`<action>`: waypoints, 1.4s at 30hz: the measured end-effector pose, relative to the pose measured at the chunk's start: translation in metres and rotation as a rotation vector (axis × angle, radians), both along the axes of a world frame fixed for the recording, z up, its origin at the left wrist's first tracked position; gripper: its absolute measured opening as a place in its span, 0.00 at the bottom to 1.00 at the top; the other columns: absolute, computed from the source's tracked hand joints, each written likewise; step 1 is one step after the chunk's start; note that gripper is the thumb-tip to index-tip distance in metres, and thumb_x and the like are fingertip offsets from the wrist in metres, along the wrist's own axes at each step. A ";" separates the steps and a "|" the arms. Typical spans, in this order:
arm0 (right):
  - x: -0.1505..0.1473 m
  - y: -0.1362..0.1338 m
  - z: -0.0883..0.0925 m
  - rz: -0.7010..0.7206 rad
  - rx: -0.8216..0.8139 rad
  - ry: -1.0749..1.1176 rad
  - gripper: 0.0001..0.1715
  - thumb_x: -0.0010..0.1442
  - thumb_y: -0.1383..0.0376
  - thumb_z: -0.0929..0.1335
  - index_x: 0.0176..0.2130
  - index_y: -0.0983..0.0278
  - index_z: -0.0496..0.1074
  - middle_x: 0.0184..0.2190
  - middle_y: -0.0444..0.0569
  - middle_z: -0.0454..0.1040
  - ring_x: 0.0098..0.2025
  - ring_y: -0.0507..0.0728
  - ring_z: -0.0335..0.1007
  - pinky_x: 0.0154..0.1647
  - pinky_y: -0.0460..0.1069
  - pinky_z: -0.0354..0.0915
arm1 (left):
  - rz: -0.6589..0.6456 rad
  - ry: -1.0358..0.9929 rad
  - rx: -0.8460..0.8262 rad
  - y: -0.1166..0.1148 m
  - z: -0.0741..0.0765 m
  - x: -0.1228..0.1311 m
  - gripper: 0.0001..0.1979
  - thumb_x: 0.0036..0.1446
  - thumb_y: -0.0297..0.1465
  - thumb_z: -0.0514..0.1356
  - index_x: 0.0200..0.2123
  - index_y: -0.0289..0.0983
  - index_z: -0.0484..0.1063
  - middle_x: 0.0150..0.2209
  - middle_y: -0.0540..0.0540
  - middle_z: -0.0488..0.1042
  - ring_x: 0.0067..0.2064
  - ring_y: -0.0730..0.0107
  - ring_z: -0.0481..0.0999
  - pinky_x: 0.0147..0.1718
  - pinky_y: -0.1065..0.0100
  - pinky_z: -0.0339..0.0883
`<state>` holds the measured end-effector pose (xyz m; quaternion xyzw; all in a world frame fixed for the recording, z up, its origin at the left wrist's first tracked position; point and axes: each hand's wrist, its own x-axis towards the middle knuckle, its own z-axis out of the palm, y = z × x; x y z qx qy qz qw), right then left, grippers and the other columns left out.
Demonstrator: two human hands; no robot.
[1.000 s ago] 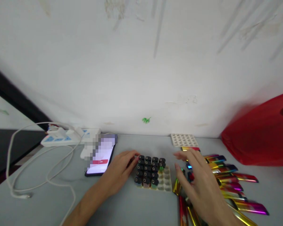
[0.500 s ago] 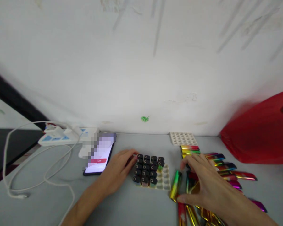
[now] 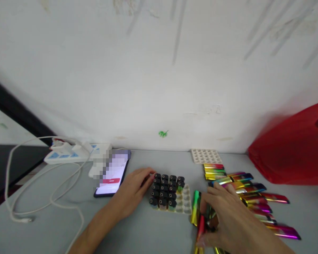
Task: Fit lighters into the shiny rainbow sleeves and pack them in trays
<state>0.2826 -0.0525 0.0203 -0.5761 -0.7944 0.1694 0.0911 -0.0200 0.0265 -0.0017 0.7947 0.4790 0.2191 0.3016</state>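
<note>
A white tray (image 3: 185, 206) with round-bottomed pockets holds several upright lighters (image 3: 163, 194) with black tops. These fill its left side, and bare pockets show on the right. My left hand (image 3: 134, 188) rests at the tray's left edge, fingers curled in against it; the fingertips are partly hidden by the lighters. To the right of the tray, my right hand (image 3: 225, 218) pinches a shiny red-and-gold lighter (image 3: 200, 229) between thumb and fingers. Beside it lies a green-to-gold lighter (image 3: 195, 208). More shiny lighters (image 3: 254, 203) lie in a loose heap around and under the right hand.
A second white pocketed tray (image 3: 206, 156) lies near the wall. The phone (image 3: 112, 176) rests left of my left hand. Behind it stands a power strip (image 3: 76, 151) with a looping white cable (image 3: 53, 197). A red bag (image 3: 294, 151) stands at the right.
My right hand has moved slightly down and towards me, and its fingers have closed on the red-and-gold lighter, which has shifted left. My left hand and the tray have stayed put.
</note>
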 end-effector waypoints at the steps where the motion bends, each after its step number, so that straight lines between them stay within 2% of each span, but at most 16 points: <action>1: 0.000 -0.001 -0.002 0.007 0.022 -0.020 0.32 0.31 0.51 0.89 0.32 0.58 0.79 0.33 0.46 0.79 0.41 0.70 0.76 0.48 0.65 0.68 | 0.001 -0.001 -0.001 0.000 0.000 0.000 0.18 0.78 0.42 0.50 0.47 0.41 0.78 0.45 0.44 0.82 0.48 0.55 0.80 0.50 0.60 0.70; 3: 0.001 -0.004 -0.007 0.035 0.110 -0.068 0.35 0.29 0.47 0.88 0.33 0.58 0.79 0.34 0.47 0.80 0.40 0.71 0.77 0.46 0.65 0.69 | 0.006 0.000 0.002 0.000 0.000 0.000 0.18 0.77 0.42 0.50 0.47 0.41 0.78 0.45 0.43 0.82 0.48 0.55 0.80 0.49 0.60 0.70; 6: 0.002 -0.011 -0.013 0.137 0.333 -0.166 0.48 0.28 0.38 0.85 0.44 0.60 0.81 0.42 0.57 0.84 0.42 0.75 0.79 0.46 0.67 0.71 | 0.009 0.009 0.010 0.000 0.001 0.001 0.18 0.77 0.42 0.50 0.46 0.41 0.78 0.45 0.43 0.82 0.48 0.54 0.79 0.49 0.59 0.70; 8: 0.000 -0.013 -0.017 0.185 0.426 -0.234 0.53 0.29 0.35 0.84 0.46 0.62 0.80 0.41 0.60 0.84 0.41 0.77 0.79 0.43 0.68 0.72 | 0.004 0.015 0.005 0.000 0.002 0.001 0.19 0.77 0.42 0.49 0.46 0.41 0.77 0.44 0.43 0.82 0.48 0.54 0.79 0.49 0.59 0.70; 10: -0.004 -0.015 -0.020 0.199 0.456 -0.287 0.43 0.33 0.39 0.83 0.41 0.62 0.80 0.38 0.60 0.84 0.38 0.75 0.78 0.39 0.66 0.71 | -0.004 0.011 0.000 0.000 0.002 0.001 0.19 0.77 0.42 0.49 0.46 0.41 0.77 0.44 0.43 0.82 0.48 0.54 0.79 0.49 0.59 0.70; 12: -0.009 -0.015 -0.025 0.193 0.492 -0.329 0.29 0.39 0.48 0.83 0.36 0.60 0.78 0.36 0.58 0.84 0.36 0.73 0.78 0.37 0.65 0.70 | -0.005 0.003 0.000 0.000 0.002 0.001 0.19 0.78 0.42 0.49 0.46 0.41 0.77 0.44 0.44 0.82 0.48 0.55 0.79 0.49 0.60 0.70; 14: -0.013 -0.016 -0.030 0.163 0.543 -0.361 0.21 0.43 0.58 0.82 0.35 0.59 0.76 0.35 0.57 0.83 0.36 0.74 0.77 0.38 0.65 0.69 | -0.003 0.000 0.002 0.000 0.002 0.001 0.18 0.77 0.42 0.49 0.46 0.41 0.77 0.44 0.45 0.82 0.48 0.55 0.79 0.49 0.60 0.69; 18: -0.016 -0.021 -0.042 0.101 0.538 -0.342 0.18 0.45 0.66 0.80 0.33 0.58 0.72 0.30 0.52 0.79 0.37 0.72 0.75 0.42 0.65 0.66 | -0.001 -0.006 -0.007 0.000 0.002 0.002 0.17 0.77 0.41 0.50 0.47 0.41 0.76 0.45 0.44 0.82 0.49 0.54 0.79 0.50 0.60 0.68; 22: -0.018 -0.023 -0.045 0.055 0.520 -0.255 0.24 0.43 0.63 0.82 0.36 0.58 0.71 0.34 0.53 0.79 0.39 0.74 0.74 0.44 0.66 0.66 | -0.004 0.005 -0.021 0.001 0.003 0.002 0.18 0.78 0.41 0.49 0.46 0.41 0.76 0.44 0.44 0.81 0.48 0.54 0.79 0.50 0.59 0.68; 26: -0.018 -0.020 -0.026 0.040 0.355 -0.056 0.36 0.32 0.54 0.87 0.36 0.57 0.71 0.38 0.51 0.78 0.38 0.71 0.75 0.39 0.62 0.68 | 0.002 0.012 -0.011 0.001 0.001 0.001 0.17 0.78 0.41 0.50 0.47 0.41 0.76 0.45 0.44 0.81 0.49 0.55 0.78 0.50 0.60 0.68; 30: -0.016 -0.014 -0.006 -0.008 0.086 0.149 0.31 0.44 0.65 0.86 0.43 0.56 0.73 0.41 0.46 0.80 0.42 0.66 0.78 0.39 0.55 0.69 | -0.005 0.001 -0.004 0.001 -0.001 0.000 0.17 0.78 0.41 0.50 0.47 0.41 0.76 0.45 0.44 0.82 0.49 0.55 0.79 0.50 0.60 0.68; 33: -0.018 -0.007 -0.003 -0.045 -0.107 0.326 0.26 0.49 0.71 0.82 0.44 0.57 0.73 0.38 0.42 0.81 0.41 0.61 0.78 0.40 0.52 0.68 | -0.009 -0.009 -0.008 0.001 -0.002 0.000 0.18 0.78 0.41 0.50 0.47 0.41 0.76 0.45 0.44 0.81 0.49 0.54 0.79 0.51 0.59 0.68; 35: -0.021 -0.005 -0.005 -0.056 -0.194 0.454 0.22 0.52 0.72 0.80 0.43 0.58 0.74 0.37 0.41 0.81 0.40 0.60 0.77 0.42 0.51 0.69 | -0.008 -0.010 -0.011 0.001 -0.002 0.000 0.18 0.78 0.41 0.50 0.47 0.40 0.77 0.45 0.43 0.81 0.49 0.54 0.79 0.51 0.59 0.67; 37: -0.024 -0.006 -0.007 -0.081 -0.224 0.574 0.15 0.55 0.68 0.79 0.42 0.59 0.78 0.38 0.44 0.82 0.40 0.60 0.77 0.43 0.52 0.69 | -0.009 -0.012 -0.007 0.001 -0.001 0.000 0.18 0.78 0.41 0.50 0.47 0.41 0.76 0.45 0.43 0.81 0.49 0.54 0.78 0.51 0.59 0.67; 39: -0.026 -0.009 -0.006 -0.129 -0.245 0.684 0.11 0.59 0.60 0.78 0.43 0.59 0.81 0.41 0.47 0.83 0.43 0.63 0.77 0.45 0.53 0.70 | -0.012 -0.012 -0.006 0.001 -0.001 0.000 0.18 0.78 0.42 0.49 0.47 0.41 0.76 0.45 0.43 0.81 0.49 0.54 0.78 0.51 0.59 0.67; 42: -0.030 -0.015 0.000 -0.232 -0.344 0.883 0.21 0.64 0.49 0.76 0.51 0.56 0.81 0.48 0.49 0.82 0.50 0.65 0.77 0.53 0.56 0.70 | -0.011 -0.001 -0.006 0.000 0.000 0.000 0.18 0.78 0.41 0.49 0.46 0.40 0.76 0.44 0.43 0.81 0.49 0.54 0.78 0.50 0.58 0.67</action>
